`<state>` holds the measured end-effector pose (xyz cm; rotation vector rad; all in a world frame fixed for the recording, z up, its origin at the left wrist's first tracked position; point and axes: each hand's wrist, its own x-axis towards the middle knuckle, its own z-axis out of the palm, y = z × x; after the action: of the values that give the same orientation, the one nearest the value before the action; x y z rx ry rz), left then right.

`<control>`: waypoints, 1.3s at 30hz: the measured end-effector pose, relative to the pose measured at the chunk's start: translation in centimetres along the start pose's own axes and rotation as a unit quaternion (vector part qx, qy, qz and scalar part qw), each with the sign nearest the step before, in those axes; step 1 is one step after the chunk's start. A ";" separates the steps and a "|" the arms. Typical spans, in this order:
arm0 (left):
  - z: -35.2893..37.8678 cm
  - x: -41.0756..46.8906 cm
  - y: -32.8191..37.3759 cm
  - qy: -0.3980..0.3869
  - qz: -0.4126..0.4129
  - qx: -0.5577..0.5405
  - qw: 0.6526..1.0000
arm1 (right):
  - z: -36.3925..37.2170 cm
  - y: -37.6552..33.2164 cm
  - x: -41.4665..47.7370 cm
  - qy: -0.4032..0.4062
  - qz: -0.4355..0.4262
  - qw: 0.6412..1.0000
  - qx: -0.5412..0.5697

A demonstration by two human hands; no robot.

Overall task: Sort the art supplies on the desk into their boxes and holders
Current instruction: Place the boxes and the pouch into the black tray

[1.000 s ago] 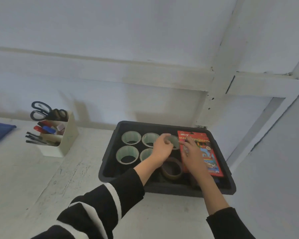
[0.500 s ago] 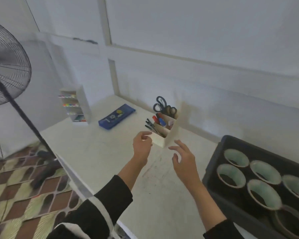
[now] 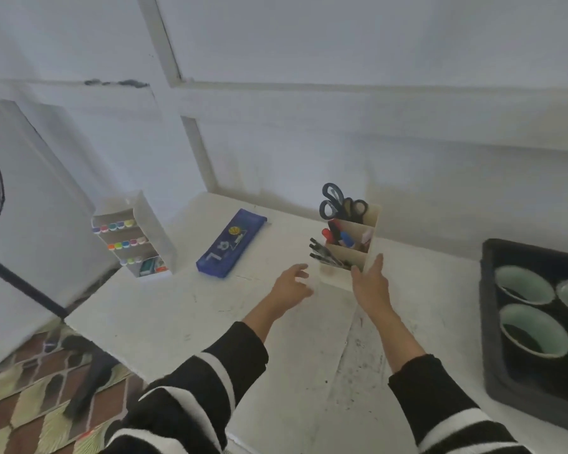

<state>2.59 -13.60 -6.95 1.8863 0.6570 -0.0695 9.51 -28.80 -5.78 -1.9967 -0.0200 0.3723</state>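
By the tabletop's [image 3: 210, 322] back edge stands the cream holder [image 3: 333, 276], in three tiers: scissors [image 3: 340, 204] behind, markers [image 3: 340, 238] in the middle, black pens [image 3: 323, 255] in front. Our left grip [image 3: 292, 286] and right grip [image 3: 371, 285] flank it, both open-fingered and holding nothing.

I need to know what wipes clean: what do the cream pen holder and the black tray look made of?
Cream pen holder: seems matte plastic, with thin, even dividers; coated card cannot be ruled out. Black tray: likely moulded plastic, dull finish, rounded thick rim.

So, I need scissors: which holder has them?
The cream holder by the right hand: scissors stand in its rear slot; the clear rack shows none.
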 end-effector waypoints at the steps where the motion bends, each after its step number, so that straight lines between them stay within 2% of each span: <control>1: 0.8 0.9 0.5 -0.025 0.008 -0.007 1.000 | -0.1 0.1 0.2 -0.001 0.001 1.000 -0.009; 3: 2.0 1.8 1.4 -0.049 0.022 -0.031 0.998 | 0.1 0.4 0.5 -0.006 -0.019 1.000 -0.017; 6: 3.4 2.9 2.1 -0.036 0.024 -0.052 0.998 | 0.3 1.2 0.7 -0.008 -0.050 0.999 -0.018; 10: 4.4 4.3 1.6 -0.020 0.043 -0.021 0.999 | -0.3 1.2 0.6 0.003 -0.048 0.999 -0.006; 14: 6.1 4.4 1.8 -0.039 0.074 -0.010 0.996 | -1.9 1.9 0.5 0.024 -0.051 0.998 0.004; 20: 10.5 3.4 2.9 -0.066 0.105 -0.010 0.992 | -5.0 4.6 0.3 0.086 -0.034 0.994 0.056; 29: 16.3 1.3 5.0 -0.085 0.103 -0.006 0.991 | -8.3 8.0 -0.3 0.182 0.003 0.976 0.116; 35: 18.2 0.5 5.4 -0.078 0.109 0.008 0.991 | -9.6 8.8 -0.6 0.175 0.011 0.969 0.176; 39: 18.3 0.4 5.8 -0.080 0.119 0.033 0.989 | -9.8 8.9 -0.9 0.171 0.007 0.969 0.178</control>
<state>10.23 -30.95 -9.76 1.9860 0.3207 -0.0871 9.98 -41.53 -9.52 -1.6798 0.2619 0.0305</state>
